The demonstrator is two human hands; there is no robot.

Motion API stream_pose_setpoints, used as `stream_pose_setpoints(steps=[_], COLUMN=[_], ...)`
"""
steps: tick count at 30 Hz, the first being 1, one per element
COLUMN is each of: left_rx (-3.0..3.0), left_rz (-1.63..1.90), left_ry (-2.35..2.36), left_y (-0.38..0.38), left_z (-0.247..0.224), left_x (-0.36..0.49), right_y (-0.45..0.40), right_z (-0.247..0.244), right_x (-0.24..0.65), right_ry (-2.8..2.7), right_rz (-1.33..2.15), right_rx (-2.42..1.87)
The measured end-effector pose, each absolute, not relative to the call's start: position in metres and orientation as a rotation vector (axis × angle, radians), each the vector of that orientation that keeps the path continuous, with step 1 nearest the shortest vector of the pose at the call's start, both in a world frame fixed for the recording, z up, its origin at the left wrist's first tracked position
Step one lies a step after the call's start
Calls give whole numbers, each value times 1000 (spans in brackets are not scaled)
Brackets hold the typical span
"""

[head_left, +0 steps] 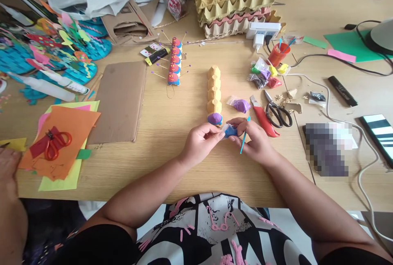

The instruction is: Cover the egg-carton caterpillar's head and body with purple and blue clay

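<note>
Between my two hands is a small bag of blue clay (pixel 231 131). My left hand (pixel 204 140) pinches the bag's left edge. The right side of it is in my right hand (pixel 253 140), which also has a thin light-blue tool (pixel 245 136) between its fingers. Just beyond my hands lies a yellow egg-carton strip (pixel 214 89), its near cup covered in purple and blue clay. A bag of purple clay (pixel 240 105) rests to the right of the strip. Farther left stands a painted red, blue and yellow strip (pixel 175 62) with purple-tipped sticks.
Black scissors (pixel 278 111) and a red-handled cutter (pixel 264 117) lie right of my hands. Egg trays (pixel 233 7) are stacked at the back. Cardboard (pixel 118 101) and coloured paper (pixel 66 134) with orange scissors (pixel 57 144) lie left. Another person's arm (pixel 10 199) rests at far left.
</note>
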State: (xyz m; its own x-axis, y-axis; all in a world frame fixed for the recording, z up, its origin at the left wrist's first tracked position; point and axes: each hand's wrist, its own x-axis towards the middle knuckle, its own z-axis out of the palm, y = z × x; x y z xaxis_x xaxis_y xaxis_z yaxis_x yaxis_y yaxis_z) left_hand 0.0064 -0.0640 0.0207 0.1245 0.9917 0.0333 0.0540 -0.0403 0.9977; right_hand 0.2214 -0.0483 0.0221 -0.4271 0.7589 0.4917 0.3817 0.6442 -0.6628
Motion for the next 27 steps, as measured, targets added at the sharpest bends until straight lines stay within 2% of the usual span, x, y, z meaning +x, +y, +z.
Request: stream_pose_setpoints(steps=[9, 27], left_rx=[1328, 1036], left_rz=[1105, 899], left_ry=[1062, 894], left_y=[-66, -67], left_z=[19, 19], left_x=[11, 13], right_y=[-52, -50], right_z=[23, 26], right_x=[211, 211], right_ry=[-2122, -2011], right_rz=[501, 738], right_rx=[-892, -760])
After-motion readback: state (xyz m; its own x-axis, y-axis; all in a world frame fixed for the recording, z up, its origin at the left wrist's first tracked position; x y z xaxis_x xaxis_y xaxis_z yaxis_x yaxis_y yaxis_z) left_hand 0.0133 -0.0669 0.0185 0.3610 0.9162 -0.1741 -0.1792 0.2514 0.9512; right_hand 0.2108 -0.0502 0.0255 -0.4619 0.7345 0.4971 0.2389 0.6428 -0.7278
